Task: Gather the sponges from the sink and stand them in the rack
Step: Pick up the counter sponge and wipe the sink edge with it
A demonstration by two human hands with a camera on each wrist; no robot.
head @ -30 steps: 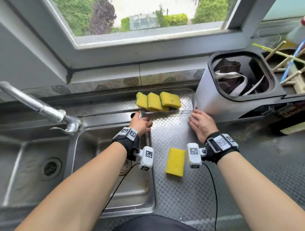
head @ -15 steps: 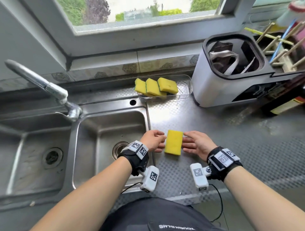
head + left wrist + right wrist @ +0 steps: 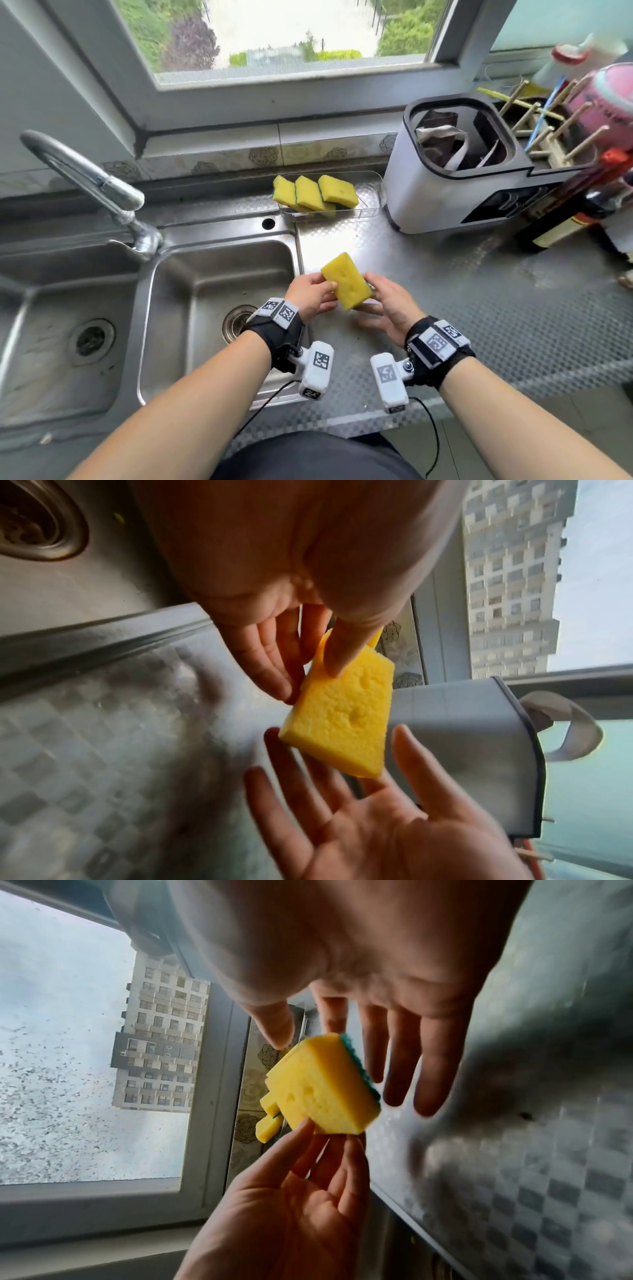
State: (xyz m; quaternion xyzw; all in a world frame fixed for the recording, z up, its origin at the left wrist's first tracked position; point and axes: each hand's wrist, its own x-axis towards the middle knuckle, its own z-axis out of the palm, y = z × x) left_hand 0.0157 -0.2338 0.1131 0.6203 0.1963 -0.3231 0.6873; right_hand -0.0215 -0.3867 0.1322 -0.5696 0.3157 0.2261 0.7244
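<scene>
- Lifted off the counter (image 3: 445, 308) where it lay flat half a second ago, the yellow sponge (image 3: 346, 281) now hangs tilted above the counter's left edge, beside the sink (image 3: 212, 308).
- At left, the left hand (image 3: 310, 296) pinches one end of the sponge between thumb and fingers.
- At right, the right hand (image 3: 387, 308) lies spread, fingers straight, beneath the other end.
- Fourth sponge in transit; next, carry it to the rack (image 3: 368, 198) at the counter's back edge and stand it beside the three sponges (image 3: 313, 192) already there.
</scene>
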